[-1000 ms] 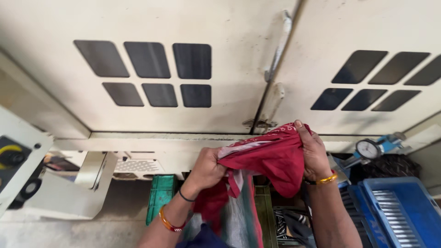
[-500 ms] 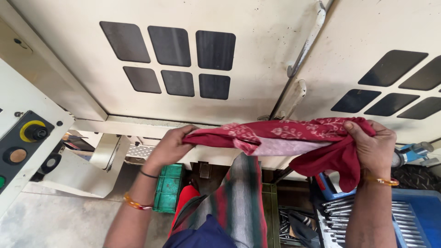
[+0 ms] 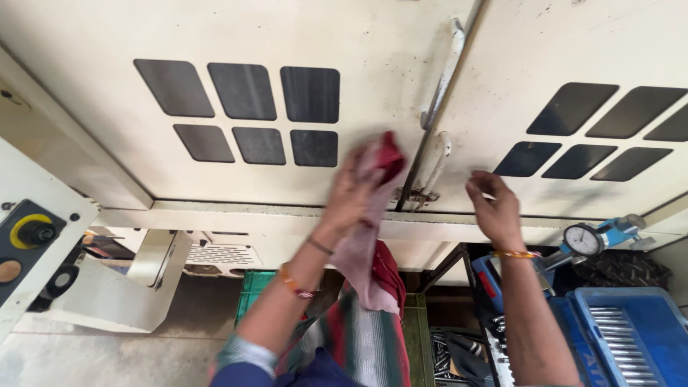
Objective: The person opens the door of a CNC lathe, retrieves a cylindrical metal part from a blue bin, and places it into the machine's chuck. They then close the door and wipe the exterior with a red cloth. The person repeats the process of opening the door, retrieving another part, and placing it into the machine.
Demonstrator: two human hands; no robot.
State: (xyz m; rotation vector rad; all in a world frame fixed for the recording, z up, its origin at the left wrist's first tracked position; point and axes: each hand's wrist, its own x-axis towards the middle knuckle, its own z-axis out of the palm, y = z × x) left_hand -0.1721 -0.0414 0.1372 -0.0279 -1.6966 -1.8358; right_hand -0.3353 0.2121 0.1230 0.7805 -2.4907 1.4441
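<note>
A person stands facing a cream-coloured machine cabinet (image 3: 373,43) with two doors, each set with dark slanted window panes (image 3: 244,115). The left hand (image 3: 355,190) is raised against the left door, fingers closed around a red and pink cloth (image 3: 373,215); the upper part of the cloth is bunched in the grip and touches the door just beside the vertical metal handle (image 3: 441,86), while the rest hangs down along the forearm. The right hand (image 3: 494,208) hovers near the lower edge of the right door, fingers loosely curled and holding nothing. Both wrists wear thin bangles. To the far left sits a control panel with a yellow-ringed knob (image 3: 32,233). Lower right, a dial gauge (image 3: 584,240) on a blue stand rests above a blue tray (image 3: 631,337). A green crate (image 3: 251,290) stands on the floor below.
</note>
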